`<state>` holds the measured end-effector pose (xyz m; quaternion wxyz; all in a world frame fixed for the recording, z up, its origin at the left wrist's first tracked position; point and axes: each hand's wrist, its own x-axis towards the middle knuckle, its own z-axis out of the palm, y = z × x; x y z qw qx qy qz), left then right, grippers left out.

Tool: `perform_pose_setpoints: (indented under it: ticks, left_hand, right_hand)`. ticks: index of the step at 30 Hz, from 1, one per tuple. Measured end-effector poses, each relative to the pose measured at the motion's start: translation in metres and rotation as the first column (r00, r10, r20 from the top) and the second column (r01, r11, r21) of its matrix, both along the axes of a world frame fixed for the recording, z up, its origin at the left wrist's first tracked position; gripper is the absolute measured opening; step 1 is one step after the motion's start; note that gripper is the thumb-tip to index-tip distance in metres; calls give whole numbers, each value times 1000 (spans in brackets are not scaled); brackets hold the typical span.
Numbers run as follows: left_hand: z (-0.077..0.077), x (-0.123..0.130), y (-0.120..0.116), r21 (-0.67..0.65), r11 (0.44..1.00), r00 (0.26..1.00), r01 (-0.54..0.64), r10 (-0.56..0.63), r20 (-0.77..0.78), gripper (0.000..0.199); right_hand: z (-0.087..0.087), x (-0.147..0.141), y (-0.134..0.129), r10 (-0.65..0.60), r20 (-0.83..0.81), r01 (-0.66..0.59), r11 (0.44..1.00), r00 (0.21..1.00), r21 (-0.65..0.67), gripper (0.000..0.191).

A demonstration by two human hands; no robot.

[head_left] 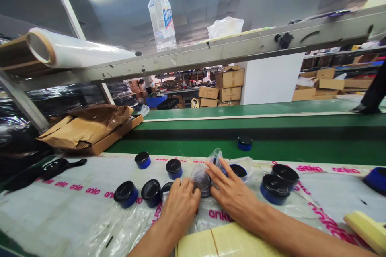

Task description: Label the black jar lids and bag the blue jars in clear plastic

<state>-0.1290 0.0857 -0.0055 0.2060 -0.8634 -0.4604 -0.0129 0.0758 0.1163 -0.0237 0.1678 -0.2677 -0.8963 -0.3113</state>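
My left hand (pixel 181 201) has its fingers curled at the near left edge of a clear plastic bag (pixel 201 178), which has a dark round shape inside. The fingers look closed on the bag's edge, though their tips are partly hidden. From the right, my right hand (pixel 230 186) lies over the bag with fingers stretched and spread. Just behind it, another clear bag surrounds a black-and-blue round container (pixel 239 171). Several similar containers (pixel 151 192) stand left of my hands, one partly covered by my left hand. Two more, a front one (pixel 275 188) and a back one (pixel 285 174), touch on the right.
Yellow printed sheets (pixel 223 243) lie in front of me, on plastic sheeting (pixel 75 209). Another container (pixel 245 143) stands on the green surface (pixel 193 147) beyond. A cardboard tray (pixel 117 134) holds brown paper at left. Overhead, a metal shelf (pixel 193 59) carries a bottle (pixel 162 18) and a film roll (pixel 81 50).
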Motion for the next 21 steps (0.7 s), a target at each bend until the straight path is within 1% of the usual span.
perform_pose_setpoints:
  ticks: [5, 7, 11, 14, 18, 21]
  left_hand:
    - [9, 1, 0, -46, 996, 992, -72, 76, 103, 10]
    - [12, 2, 0, -73, 994, 989, -82, 90, 118, 10]
    - [12, 2, 0, -80, 994, 992, -73, 80, 96, 12]
    - [13, 1, 0, -91, 992, 986, -83, 95, 138, 11]
    - [18, 0, 2, -88, 990, 975, -107, 122, 185, 11]
    - [21, -1, 5, -92, 990, 977, -103, 118, 175, 9]
  right_hand:
    - [-2, -3, 1, -29, -49, 25, 996, 998, -88, 5]
    - [-3, -3, 1, -30, -41, 26, 995, 999, -97, 6]
    - [-5, -4, 1, -7, -42, 4, 998, 999, -61, 9]
    - [-5, -6, 3, 9, -67, -10, 1000, 998, -21, 12]
    - [-3, -8, 6, 23, -100, -18, 999, 995, 43, 17]
    - [-1, -7, 10, 47, -69, -44, 998, 996, 47, 18]
